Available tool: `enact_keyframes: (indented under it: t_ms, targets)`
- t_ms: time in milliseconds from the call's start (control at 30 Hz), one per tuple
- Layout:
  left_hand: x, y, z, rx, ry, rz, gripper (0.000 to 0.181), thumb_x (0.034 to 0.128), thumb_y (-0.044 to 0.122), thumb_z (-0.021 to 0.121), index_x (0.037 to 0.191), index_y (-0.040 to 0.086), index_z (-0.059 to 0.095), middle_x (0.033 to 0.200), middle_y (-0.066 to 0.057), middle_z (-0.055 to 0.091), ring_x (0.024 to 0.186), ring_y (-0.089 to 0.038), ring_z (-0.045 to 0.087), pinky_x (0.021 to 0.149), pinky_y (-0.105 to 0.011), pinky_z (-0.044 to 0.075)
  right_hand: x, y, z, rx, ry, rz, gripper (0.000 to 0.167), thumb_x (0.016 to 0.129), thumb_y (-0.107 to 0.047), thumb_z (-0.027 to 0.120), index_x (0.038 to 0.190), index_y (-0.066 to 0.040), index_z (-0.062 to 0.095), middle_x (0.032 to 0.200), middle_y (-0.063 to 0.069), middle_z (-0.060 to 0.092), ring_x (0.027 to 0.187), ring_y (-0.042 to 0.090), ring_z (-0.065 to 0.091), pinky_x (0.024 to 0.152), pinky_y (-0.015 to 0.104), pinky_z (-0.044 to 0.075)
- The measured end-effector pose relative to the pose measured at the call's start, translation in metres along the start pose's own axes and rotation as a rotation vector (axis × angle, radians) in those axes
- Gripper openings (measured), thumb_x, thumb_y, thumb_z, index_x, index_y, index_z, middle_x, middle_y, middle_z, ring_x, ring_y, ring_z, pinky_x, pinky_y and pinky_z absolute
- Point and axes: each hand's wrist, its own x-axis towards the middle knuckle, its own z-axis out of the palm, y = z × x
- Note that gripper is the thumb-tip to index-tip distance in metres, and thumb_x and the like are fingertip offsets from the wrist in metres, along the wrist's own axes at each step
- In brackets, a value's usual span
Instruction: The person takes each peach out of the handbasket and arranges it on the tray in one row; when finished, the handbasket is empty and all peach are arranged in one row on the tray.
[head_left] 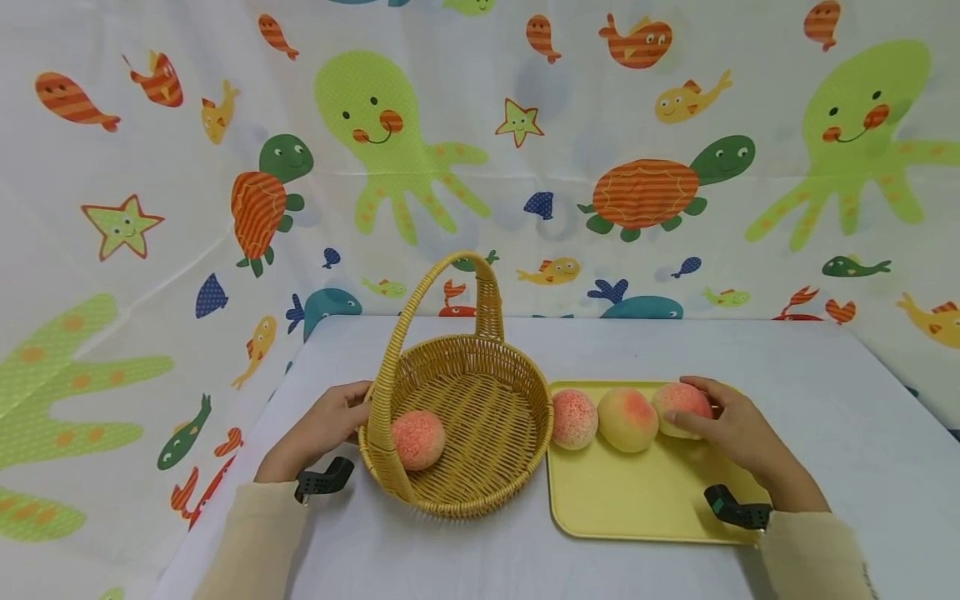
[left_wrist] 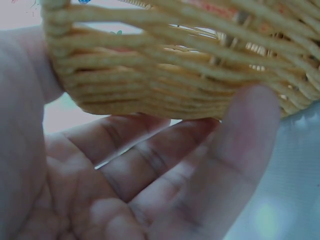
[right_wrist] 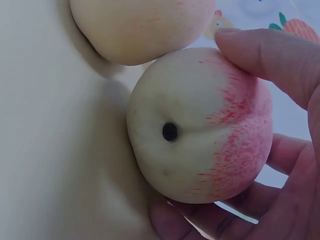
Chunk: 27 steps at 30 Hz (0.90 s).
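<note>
A left sleeve and a right sleeve, both beige, came in at the lower left and lower right of the head view, with a small black camera at each wrist. Right of centre in that frame, the right hand gripped a peach, thumb on one side and fingers bent round the other. The right wrist view showed this peach in the middle of the frame, its pale end with a small dark spot facing out and its pink side toward the palm. Left of centre in the head view, the left hand held the side of a wicker basket; in the left wrist view some of its fingers went under the weave, and their tips were hidden. The basket stood upright near the middle of the frame, its tall handle arching above it. A pink peach lay inside, at the left of the basket's floor. Just right of the basket was a yellow tray, along whose upper part a speckled peach and a yellowish peach lay in a row with the gripped one. Basket and tray were on a white table, and a cloth printed with sea animals filled the upper half of the frame.
</note>
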Motion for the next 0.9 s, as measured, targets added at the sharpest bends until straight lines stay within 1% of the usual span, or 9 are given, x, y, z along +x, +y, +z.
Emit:
enact_keyframes:
  t_ms: [133,233,400,533,667,767,900]
  targets:
    - [0.0002,-0.0002,-0.0001,-0.001,-0.002,0.002,0.043,0.1029,0.021,0.058,0.139,-0.001,0.06,0.109,-0.013,0.074,0.081,-0.023,0.07,0.072,-0.037,0.063,-0.0004,0.002,-0.0015,0.003,-0.015,-0.017,0.072,0.102,-0.036,0.066,0.156,0.003,0.039,0.144,0.031,0.05,0.118,0.038,0.055,0.083,0.024,0.051]
    - [0.0,-0.0003,-0.0005,0.001,-0.002,0.002,0.044,0.1031,0.021,0.057,0.14,-0.002,0.06,0.108,-0.014,0.074,0.081,-0.024,0.07,0.072,-0.037,0.063,-0.0007,0.0022,-0.0026,0.006,-0.013,-0.021,0.069,0.103,-0.035,0.066,0.155,0.002,0.041,0.143,0.031,0.052,0.119,0.039,0.055,0.084,0.024,0.051]
    - [-0.0006,0.0001,-0.0002,-0.001,-0.001,0.007,0.043,0.1025,0.019,0.057,0.14,-0.002,0.06,0.109,-0.014,0.074,0.081,-0.023,0.07,0.072,-0.037,0.063,-0.0008,-0.0007,-0.0016,0.027,0.016,-0.004,0.069,0.098,-0.034,0.072,0.152,-0.001,0.045,0.14,0.027,0.055,0.118,0.039,0.055,0.081,0.021,0.052]
    - [-0.0006,0.0002,0.0003,-0.002,-0.002,0.012,0.043,0.1021,0.019,0.057,0.14,-0.002,0.059,0.109,-0.014,0.074,0.081,-0.023,0.07,0.071,-0.037,0.062,-0.0001,-0.0015,0.0005,0.049,0.041,-0.012,0.07,0.094,-0.029,0.077,0.15,-0.001,0.045,0.143,0.028,0.052,0.123,0.044,0.052,0.08,0.017,0.049]
    - [0.0003,-0.0005,-0.0001,0.001,-0.001,0.009,0.042,0.1024,0.019,0.056,0.139,-0.002,0.06,0.108,-0.014,0.074,0.081,-0.023,0.069,0.071,-0.037,0.062,0.0002,-0.0008,0.0013,0.069,0.041,-0.022,0.072,0.092,-0.024,0.079,0.151,-0.001,0.043,0.148,0.028,0.047,0.129,0.048,0.047,0.082,0.014,0.047]
    - [0.001,-0.0011,-0.0003,-0.002,-0.002,0.01,0.042,0.1027,0.019,0.056,0.138,-0.003,0.06,0.107,-0.014,0.073,0.081,-0.024,0.069,0.071,-0.037,0.062,-0.0007,0.0006,0.0001,0.06,0.026,-0.03,0.073,0.094,-0.023,0.077,0.153,0.0,0.041,0.149,0.028,0.047,0.127,0.048,0.049,0.082,0.014,0.047]
    - [0.0011,-0.0016,-0.0004,-0.006,-0.004,0.013,0.042,0.1027,0.019,0.056,0.138,-0.003,0.061,0.106,-0.014,0.073,0.08,-0.024,0.069,0.071,-0.037,0.062,-0.0017,0.0021,-0.0013,0.044,0.003,-0.032,0.073,0.097,-0.025,0.074,0.155,0.002,0.04,0.146,0.029,0.05,0.12,0.042,0.055,0.08,0.017,0.051]
